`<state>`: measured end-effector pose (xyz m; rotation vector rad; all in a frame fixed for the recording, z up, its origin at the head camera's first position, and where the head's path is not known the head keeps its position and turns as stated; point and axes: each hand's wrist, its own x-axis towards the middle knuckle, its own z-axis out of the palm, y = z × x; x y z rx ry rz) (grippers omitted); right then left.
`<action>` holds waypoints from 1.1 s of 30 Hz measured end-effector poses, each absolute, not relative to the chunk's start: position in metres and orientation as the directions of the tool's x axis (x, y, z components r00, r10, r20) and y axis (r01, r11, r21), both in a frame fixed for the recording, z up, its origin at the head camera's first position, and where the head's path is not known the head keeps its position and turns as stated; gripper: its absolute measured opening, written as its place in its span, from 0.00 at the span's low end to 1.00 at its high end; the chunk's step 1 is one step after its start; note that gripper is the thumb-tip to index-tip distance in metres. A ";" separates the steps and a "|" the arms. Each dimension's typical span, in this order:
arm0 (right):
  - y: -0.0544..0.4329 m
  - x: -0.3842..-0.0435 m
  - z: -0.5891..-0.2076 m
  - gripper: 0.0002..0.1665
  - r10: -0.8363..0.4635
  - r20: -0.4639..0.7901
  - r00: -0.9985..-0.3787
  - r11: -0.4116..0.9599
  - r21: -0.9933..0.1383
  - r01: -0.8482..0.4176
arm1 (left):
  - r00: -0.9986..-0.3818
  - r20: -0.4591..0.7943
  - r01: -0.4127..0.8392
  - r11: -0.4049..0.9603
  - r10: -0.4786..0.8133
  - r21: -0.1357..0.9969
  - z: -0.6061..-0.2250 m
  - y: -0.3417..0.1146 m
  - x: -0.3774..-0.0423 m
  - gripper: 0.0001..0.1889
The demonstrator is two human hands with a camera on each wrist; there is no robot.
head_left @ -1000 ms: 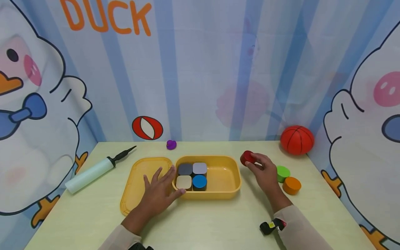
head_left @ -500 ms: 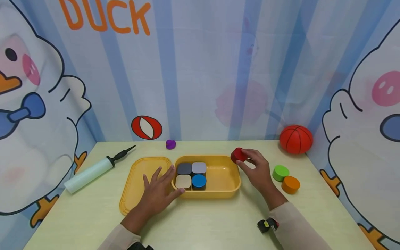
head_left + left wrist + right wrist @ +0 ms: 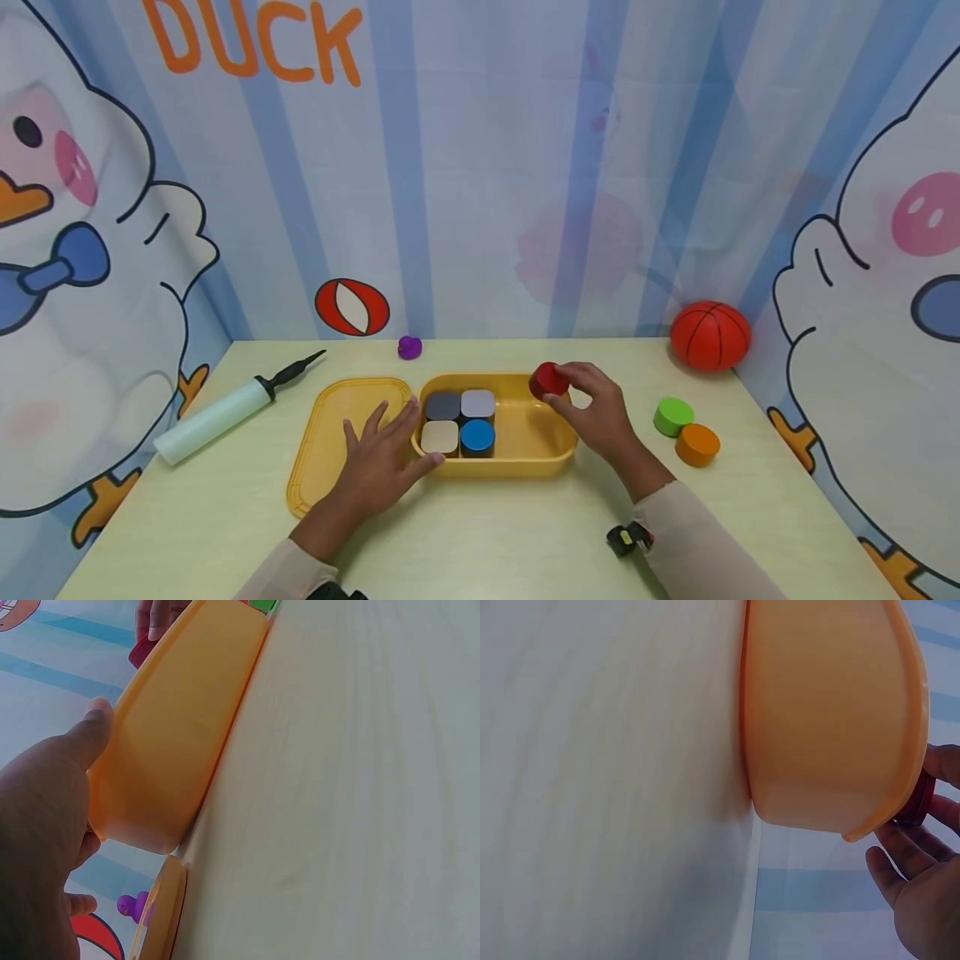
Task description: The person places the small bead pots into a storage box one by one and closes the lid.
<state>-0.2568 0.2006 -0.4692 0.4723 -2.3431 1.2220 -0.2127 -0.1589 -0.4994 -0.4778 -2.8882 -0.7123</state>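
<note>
Your right hand (image 3: 600, 414) pinches the red block (image 3: 545, 382) over the two o'clock part of the yellow box (image 3: 510, 469). Your left hand (image 3: 381, 458), fingers spread wide, touches the box near nine o'clock. Outside, at three, sit a green block (image 3: 673, 414) and an orange block (image 3: 697, 445).

My left hand (image 3: 37, 802) at yellow-orange box (image 3: 176, 712), thumb touching rim (image 3: 142, 677). My right hand (image 3: 160, 616) on red block (image 3: 140, 651) beyond. Lid (image 3: 171, 911) near box, purple toy (image 3: 133, 906) behind.
</note>
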 end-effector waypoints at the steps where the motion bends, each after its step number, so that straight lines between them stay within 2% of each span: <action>1: 0.199 -0.257 -0.469 0.27 -0.098 0.539 -0.836 0.551 -0.670 -0.497 | -0.942 0.196 0.332 0.840 0.272 0.430 -0.499 -0.159 -0.213 0.49; 5: 0.193 -0.258 -0.470 0.26 -0.122 0.528 -0.840 0.558 -0.664 -0.498 | -0.943 0.193 0.328 0.840 0.270 0.431 -0.499 -0.158 -0.213 0.49; 15: 0.179 -0.257 -0.467 0.27 -0.108 0.411 -0.905 0.578 -0.715 -0.393 | -0.943 0.192 0.331 0.838 0.273 0.434 -0.497 -0.158 -0.212 0.49; 24: 0.172 -0.261 -0.466 0.26 -0.149 0.364 -0.920 0.616 -0.694 -0.374 | -0.940 0.202 0.338 0.840 0.276 0.425 -0.496 -0.158 -0.211 0.48; 33: 0.166 -0.266 -0.466 0.24 -0.156 0.271 -0.950 0.710 -0.638 -0.298 | -0.942 0.194 0.332 0.842 0.274 0.426 -0.496 -0.158 -0.211 0.48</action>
